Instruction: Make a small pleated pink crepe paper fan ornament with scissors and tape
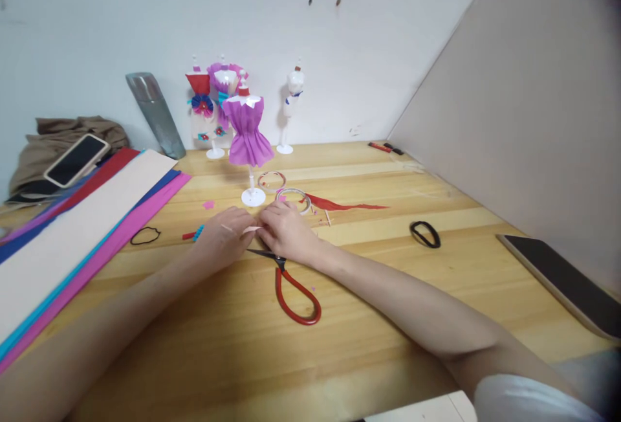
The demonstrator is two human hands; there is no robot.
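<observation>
White sleeve [526, 399] on my right arm, nearer the viewer than the red-handled scissors [282, 273] and to their right; beside it, cut off by the lower edge, a pale flat object [427, 409]. Just beyond the scissors' blades, I hold a small pale strip [251, 229] between my two hands: the fingers of my left hand [226, 233] are closed on one end, those of my right hand [287, 228] pinched at the other, the exact contact partly hidden. Left of the scissors, beside my left hand, lies a small red-and-blue piece [198, 234]; farther left, a stack of coloured sheets [92, 234], pale one uppermost. Directly beyond the scissors, past my hands, stand two rings, lying flat: a nearer ring [294, 190] and a farther ring [272, 173]. Beyond the scissors to the right, a red strip [339, 204] extends from the nearer ring. Farther beyond the scissors, slightly left, a dress form in a purple dress [248, 134] stands upright, with further dress forms [198, 82] behind it. Well right of the scissors are a black band [416, 235] and a dark-faced device [557, 279].
</observation>
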